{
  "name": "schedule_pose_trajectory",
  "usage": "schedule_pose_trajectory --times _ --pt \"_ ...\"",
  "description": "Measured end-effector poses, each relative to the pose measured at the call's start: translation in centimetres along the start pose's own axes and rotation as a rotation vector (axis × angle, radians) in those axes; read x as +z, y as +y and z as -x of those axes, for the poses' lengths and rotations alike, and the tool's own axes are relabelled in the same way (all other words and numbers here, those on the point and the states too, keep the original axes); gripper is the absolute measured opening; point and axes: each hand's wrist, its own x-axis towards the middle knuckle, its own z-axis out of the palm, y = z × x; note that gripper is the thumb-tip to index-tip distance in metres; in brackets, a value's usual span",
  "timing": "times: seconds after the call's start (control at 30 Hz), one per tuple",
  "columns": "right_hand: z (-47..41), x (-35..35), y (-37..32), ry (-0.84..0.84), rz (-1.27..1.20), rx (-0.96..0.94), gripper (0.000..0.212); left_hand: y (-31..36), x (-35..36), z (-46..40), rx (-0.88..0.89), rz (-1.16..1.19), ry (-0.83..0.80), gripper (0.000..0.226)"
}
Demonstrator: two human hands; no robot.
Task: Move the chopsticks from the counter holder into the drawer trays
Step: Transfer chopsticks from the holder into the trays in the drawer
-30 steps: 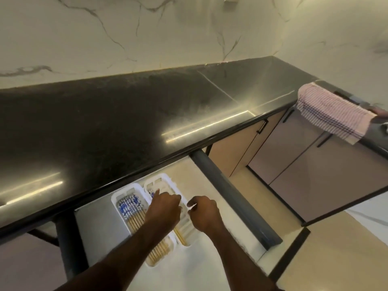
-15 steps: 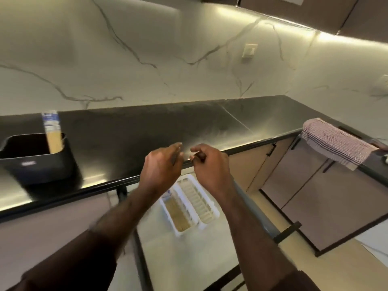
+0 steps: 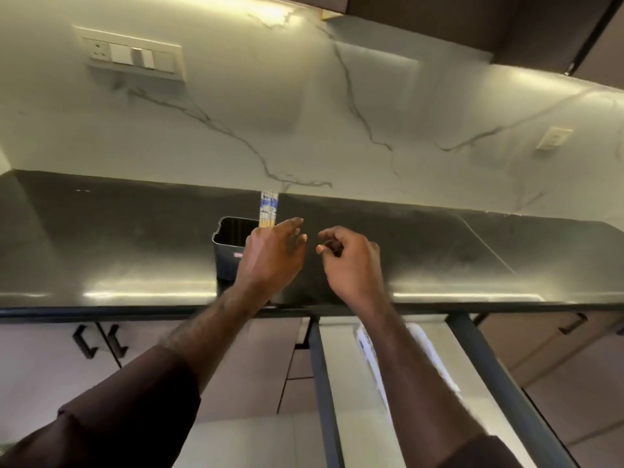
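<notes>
Head view: both hands raised over the dark counter (image 3: 135, 238). Left hand (image 3: 271, 256) is slack, fingers extended and grasping nothing, positioned directly in front of the black holder (image 3: 227, 246), which it partly hides. Remaining chopsticks (image 3: 268, 213) stand upright in the holder, just beyond the left fingertips and not touched. Right hand (image 3: 351, 261), beside the left and apart from it, is loosely curled; whether it pinches anything cannot be told. Below the right forearm lies the open drawer (image 3: 337, 383), with white trays (image 3: 427, 346) largely covered by that arm; their contents are not legible.

Step in hand, as judged: reaching for the next bundle. Good practice would be to close the left fingers around the shafts below the patterned tops, gather them together, and lift straight up so the light holder does not tip.

Materials: chopsticks are slender pale wood with blue-and-white ends; holder is a smooth, rounded-corner bin, probably plastic; counter is polished, reflective stone; trays are white, seemingly moulded plastic.
</notes>
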Motion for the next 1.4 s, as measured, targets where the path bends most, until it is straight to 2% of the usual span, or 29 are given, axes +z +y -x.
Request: schedule_pose_trajectory --times 0.23,0.5,0.77,0.97,1.2,1.3,1.4 --pt "-6.6 9.7 -2.6 -0.058 0.010 0.057 0.023 -10.2 -2.6 -6.9 -0.001 -0.010 -0.072 0.033" --pt "-12.5 17.1 -1.8 -0.117 0.036 0.210 0.035 -17.5 -0.6 -12.4 -0.054 0.021 -0.132 0.037" --pt "-15.5 20.4 0.5 -0.192 0.126 0.336 0.036 -20.5 3.2 -14.5 -0.131 0.025 -0.181 0.032" --pt "-17.0 21.3 1.6 -0.267 0.175 0.407 0.023 -21.4 4.9 -16.1 -0.158 0.057 -0.222 0.026" --pt "-17.3 22.2 1.5 -0.273 0.179 0.446 0.024 -22.4 6.2 -16.4 -0.180 0.080 -0.239 0.021" --pt "-17.3 22.4 1.4 -0.267 0.163 0.454 0.023 -22.7 6.4 -16.7 -0.222 0.117 -0.208 0.036" --pt "-17.1 22.6 1.3 -0.275 0.146 0.449 0.023 -23.2 6.7 -17.0 -0.377 0.238 -0.188 0.062"
